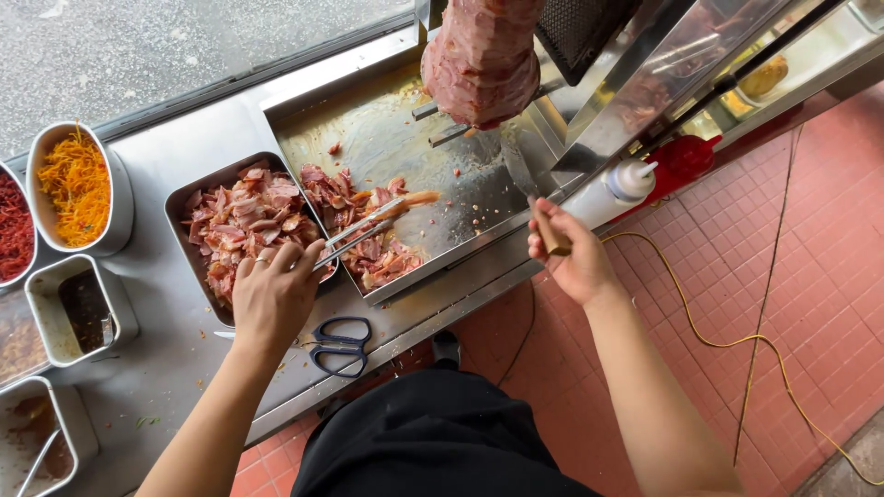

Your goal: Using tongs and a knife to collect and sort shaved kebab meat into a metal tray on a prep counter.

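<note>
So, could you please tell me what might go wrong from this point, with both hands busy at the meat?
The right hand holds a long knife by its wooden handle, blade near the meat cone; a slip could bring it toward the left hand. The tongs grip only a few shavings, which might drop short of the meat tray. The yellow cable on the floor could catch a foot.

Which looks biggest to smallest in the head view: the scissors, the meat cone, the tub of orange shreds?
1. meat cone, though cut off by the frame's top edge.
2. tub of orange shreds.
3. scissors, smallest, though they lie nearer the camera.
</note>
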